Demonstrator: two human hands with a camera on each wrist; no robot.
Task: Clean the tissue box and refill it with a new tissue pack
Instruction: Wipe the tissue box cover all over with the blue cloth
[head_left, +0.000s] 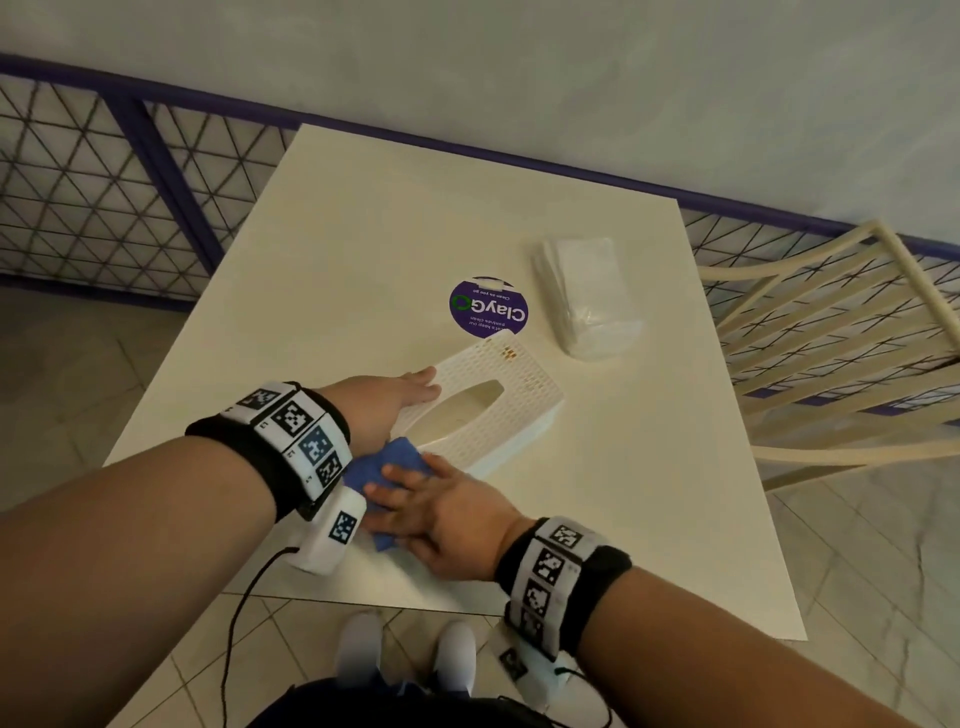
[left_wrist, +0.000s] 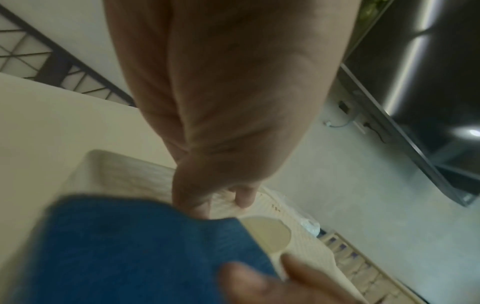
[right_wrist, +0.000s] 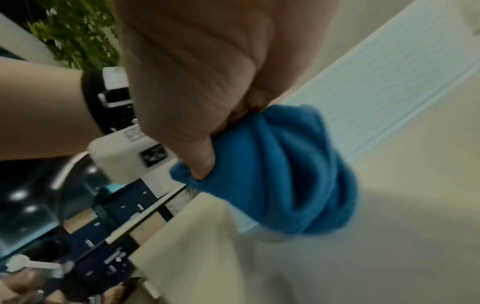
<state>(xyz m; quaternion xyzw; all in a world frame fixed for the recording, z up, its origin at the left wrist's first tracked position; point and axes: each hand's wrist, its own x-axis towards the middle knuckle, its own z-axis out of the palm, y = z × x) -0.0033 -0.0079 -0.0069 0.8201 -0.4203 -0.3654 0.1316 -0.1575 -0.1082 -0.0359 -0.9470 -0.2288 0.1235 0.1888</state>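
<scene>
White table (head_left: 597, 519): left hand (head_left: 384, 400) hides tissue box (head_left: 519, 395) corner; wrist views blurred.

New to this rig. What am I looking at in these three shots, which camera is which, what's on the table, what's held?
No robot: a person wearing marker bands and a small camera on each wrist, plus a head camera. The wide shot is the head view; the two blurry ones look along each hand. On the white table lie a white perforated tissue box, a wrapped tissue pack and a round purple sticker. The left hand rests flat on the box's end, steadying it. The right hand grips a blue cloth by the box's near end, apparently wiping.
</scene>
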